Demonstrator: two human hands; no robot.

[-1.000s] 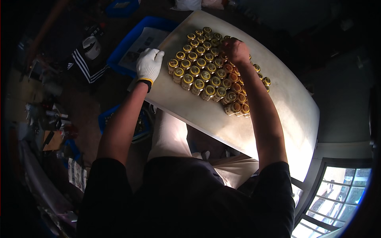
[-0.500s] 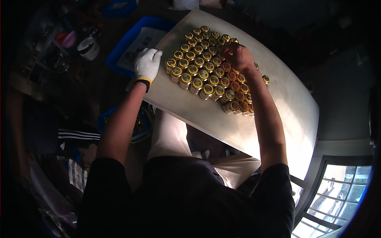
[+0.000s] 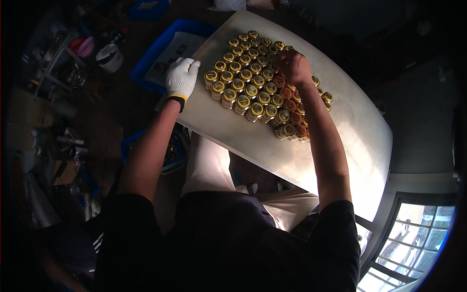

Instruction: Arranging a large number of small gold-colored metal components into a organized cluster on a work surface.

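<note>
A close-packed group of short brass-coloured cylinders (image 3: 251, 91) with yellow-rimmed tops stands upright on the pale tabletop (image 3: 219, 121). Many tops have a line or slot across them; those toward the right look more orange. My bare right hand (image 3: 295, 68) is over the far right part of the group, its fingers bent down and pinched together. What is between the fingertips is hidden, and my forearm covers some cylinders. In a white knitted glove, my left hand (image 3: 182, 78) rests at the table's left edge with curled fingers; no object shows in it.
Beyond the left edge sits a blue tray (image 3: 146, 61) with a printed sheet inside. A blue bin (image 3: 127, 146) of small parts stands below my left forearm. Farther left are a white bucket (image 3: 110, 58) and a shelf rack (image 3: 53, 65). A barred window (image 3: 413, 238) is at lower right.
At the left, a person in dark clothing with white stripes has shifted toward the lower edge, uncovering items behind. My right hand has turned slightly in about the same place; my left hand stays put.
</note>
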